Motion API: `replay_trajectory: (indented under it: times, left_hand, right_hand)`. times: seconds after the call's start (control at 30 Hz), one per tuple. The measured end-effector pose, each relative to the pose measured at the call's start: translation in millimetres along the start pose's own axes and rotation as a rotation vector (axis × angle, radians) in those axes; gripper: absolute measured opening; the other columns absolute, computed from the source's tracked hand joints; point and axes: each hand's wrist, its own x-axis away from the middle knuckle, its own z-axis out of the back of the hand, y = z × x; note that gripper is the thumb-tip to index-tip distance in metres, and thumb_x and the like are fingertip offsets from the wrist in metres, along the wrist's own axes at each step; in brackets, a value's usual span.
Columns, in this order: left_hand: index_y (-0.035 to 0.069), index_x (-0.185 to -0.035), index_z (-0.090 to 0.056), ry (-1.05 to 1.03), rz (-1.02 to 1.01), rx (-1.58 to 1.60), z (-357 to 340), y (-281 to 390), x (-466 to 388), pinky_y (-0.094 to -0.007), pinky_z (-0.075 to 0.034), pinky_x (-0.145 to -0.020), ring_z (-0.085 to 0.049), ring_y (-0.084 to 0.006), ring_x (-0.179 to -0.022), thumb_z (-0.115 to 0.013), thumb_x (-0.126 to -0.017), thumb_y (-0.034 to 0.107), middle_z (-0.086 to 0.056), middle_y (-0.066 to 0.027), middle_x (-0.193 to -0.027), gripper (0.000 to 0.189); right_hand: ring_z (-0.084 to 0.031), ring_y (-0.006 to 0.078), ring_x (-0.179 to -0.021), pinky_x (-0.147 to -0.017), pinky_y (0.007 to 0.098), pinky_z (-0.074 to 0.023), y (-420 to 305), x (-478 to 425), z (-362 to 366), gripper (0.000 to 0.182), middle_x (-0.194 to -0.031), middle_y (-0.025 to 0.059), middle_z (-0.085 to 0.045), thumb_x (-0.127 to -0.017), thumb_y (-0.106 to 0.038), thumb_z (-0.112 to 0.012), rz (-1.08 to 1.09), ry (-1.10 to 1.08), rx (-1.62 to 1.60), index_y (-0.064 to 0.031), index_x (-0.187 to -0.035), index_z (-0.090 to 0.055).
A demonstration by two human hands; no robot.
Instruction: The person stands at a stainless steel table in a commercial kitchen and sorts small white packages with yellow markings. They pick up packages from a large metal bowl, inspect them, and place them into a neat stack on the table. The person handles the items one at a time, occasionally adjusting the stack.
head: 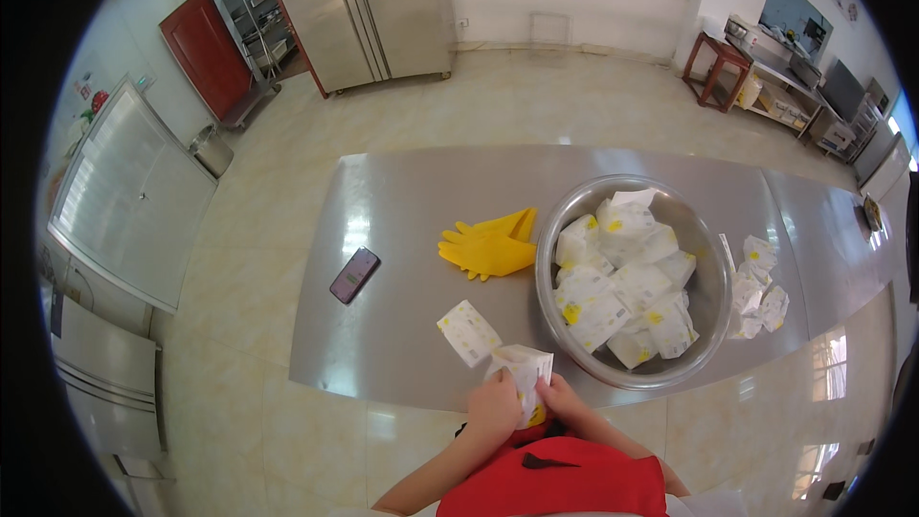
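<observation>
Between my hands, at the near edge of the steel table, is a white paper bag [528, 373] with yellow print. My left hand [497, 402] grips its left side, and my right hand [562, 396] holds its right side. Just beyond my left hand lies a flat printed paper bag [469, 332]. To the right stands a large steel bowl [549, 301] filled with similar white wrapped packets [642, 283]. Yellow rubber gloves [492, 244] lie against the bowl's left side. Several crumpled white papers [757, 291] sit to the right of the bowl.
A phone [355, 276] lies on the left part of the steel table [402, 194]. Farther right on the table is a small dark object [871, 214]. Beyond the table stand a steel refrigerator [366, 14], a metal bin [211, 151] and a red-brown wooden stool [716, 68].
</observation>
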Motion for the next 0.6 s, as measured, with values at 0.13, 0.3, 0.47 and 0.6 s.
replay_trajectory:
  times: [0.13, 0.3, 0.47, 0.6]
  left_hand:
    - [-0.005, -0.113, -0.048, -0.003, -0.037, 0.089, -57, -15, -16, -0.0526, -0.052, -0.071, -0.065, -0.0441, -0.079, -0.053, -0.092, 0.026, -0.064, -0.0257, -0.095, 0.039]
    - [-0.012, -0.143, -0.022, -0.325, -0.05, 0.118, -98, -26, -49, -0.0528, -0.051, -0.082, -0.063, -0.0472, -0.093, -0.05, -0.094, 0.027, -0.059, -0.0303, -0.116, 0.068]
    - [-0.01, -0.148, -0.011, -0.255, 0.011, 0.137, -89, -29, -54, -0.0496, -0.047, -0.093, -0.056, -0.0483, -0.11, -0.059, -0.088, 0.011, -0.051, -0.0344, -0.127, 0.079]
    - [-0.009, -0.149, -0.006, -0.163, 0.021, 0.197, -94, -32, -61, -0.0475, -0.042, -0.099, -0.049, -0.0477, -0.12, -0.061, -0.085, 0.006, -0.043, -0.0357, -0.135, 0.085]
  right_hand:
    - [-0.064, 0.0225, -0.102, -0.089, 0.0364, -0.0515, 20, -12, 13, 0.063, -0.117, 0.0122, -0.065, -0.099, -0.054, -0.043, -0.165, 0.227, -0.148, 0.0023, -0.122, -0.057]
    - [-0.061, 0.0272, -0.111, -0.096, 0.0395, -0.0482, 83, -30, 89, 0.057, -0.123, 0.0151, -0.062, -0.098, -0.051, -0.046, -0.21, 0.241, 0.568, -0.0048, -0.131, -0.053]
    - [-0.062, 0.0324, -0.11, -0.096, 0.0416, -0.0475, 20, 12, 42, 0.062, -0.123, 0.0205, -0.062, -0.092, -0.052, -0.054, -0.16, 0.237, 1.002, -0.0037, -0.131, -0.056]
    - [-0.067, 0.0231, -0.096, -0.085, 0.0346, -0.0519, -69, 58, 21, 0.038, -0.108, 0.0161, -0.069, -0.093, -0.033, -0.062, 0.196, 0.176, 0.747, -0.006, -0.119, -0.065]
